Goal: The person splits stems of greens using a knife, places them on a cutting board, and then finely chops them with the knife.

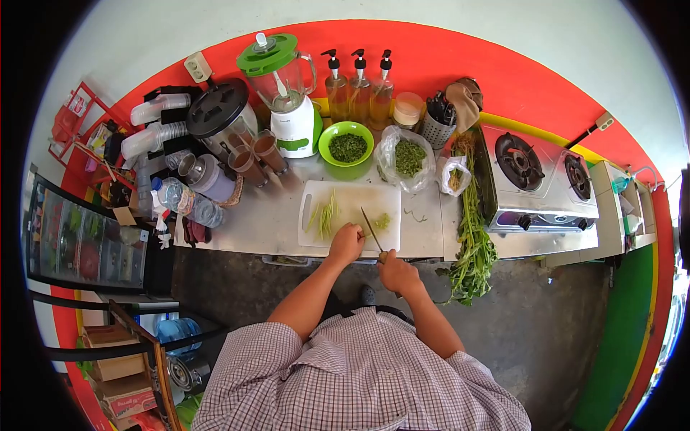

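Green stalks are partly cut up on the white board, with a small heap of bits made and longer lengths left.
The right hand [397, 273] is closed around the handle of the knife [371, 228], its blade over the cutting board [352, 194]; the left hand [348, 244] is curled at the board's near edge, and whether it grips anything cannot be told. Finely cut pieces [382, 221] lie right of the blade, while the long stalks [323, 215] at the board's left look not yet chopped, so this batch seems only partly through. Chopped greens [348, 147] already fill much of the green bowl [348, 163] behind the board, and a leafy bunch [472, 251] at the right looks whole.
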The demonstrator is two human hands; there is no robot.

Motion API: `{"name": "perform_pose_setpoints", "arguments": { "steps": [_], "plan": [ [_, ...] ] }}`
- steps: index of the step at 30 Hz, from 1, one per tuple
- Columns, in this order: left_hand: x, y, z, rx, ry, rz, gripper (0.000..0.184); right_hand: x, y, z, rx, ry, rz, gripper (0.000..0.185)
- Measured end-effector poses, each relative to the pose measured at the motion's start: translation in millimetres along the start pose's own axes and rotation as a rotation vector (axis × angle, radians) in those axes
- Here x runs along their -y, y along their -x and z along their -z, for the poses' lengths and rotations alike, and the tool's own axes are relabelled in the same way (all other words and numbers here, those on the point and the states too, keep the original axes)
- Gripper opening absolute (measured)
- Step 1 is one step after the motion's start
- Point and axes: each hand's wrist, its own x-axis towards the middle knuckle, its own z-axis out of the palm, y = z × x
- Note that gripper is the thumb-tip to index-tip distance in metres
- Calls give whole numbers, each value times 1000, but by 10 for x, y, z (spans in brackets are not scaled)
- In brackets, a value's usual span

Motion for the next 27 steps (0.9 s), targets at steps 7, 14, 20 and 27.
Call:
{"name": "perform_pose_setpoints", "arguments": {
  "steps": [7, 14, 20, 27],
  "plan": [
    [-69, -82, 116, 99, 102, 120, 13, -8, -23, -112, 4, 34, 4, 55],
    [-11, -19, 87, 70, 82, 24, 15, -53, -117, -335, -5, 11, -1, 59],
    [-93, 56, 111, 26, 44, -21, 14, 110, 45, -5, 41, 26, 18, 64],
    [-120, 77, 105, 9, 58, -22, 16, 97, -40, -32, 60, 21, 16, 57]
  ]
}}
